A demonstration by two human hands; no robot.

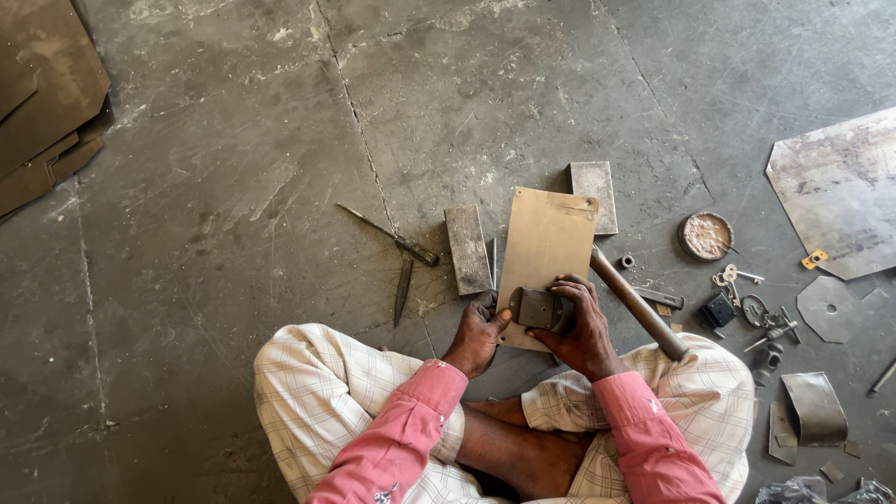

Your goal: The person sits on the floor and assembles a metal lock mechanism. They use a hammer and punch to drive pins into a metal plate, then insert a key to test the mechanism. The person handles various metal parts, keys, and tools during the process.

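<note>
I sit cross-legged on a grey stone floor. A tan rectangular metal sheet [546, 245] lies in front of my knees. On its near end rests a small dark metal piece [536, 309]. My left hand [476, 334] pinches the left edge of that piece and the sheet. Over the piece's right side curls my right hand [583, 322], pressing it against the sheet. A metal rod [635, 303] leans across my right knee beside the sheet.
Two grey metal blocks [468, 248] [595, 191] flank the sheet. A screwdriver [389, 235] and a chisel [402, 289] lie to the left. Round tin [706, 235], keys [731, 275], small hardware and sheet offcuts [835, 191] lie right. Stacked sheets [42, 98] sit far left.
</note>
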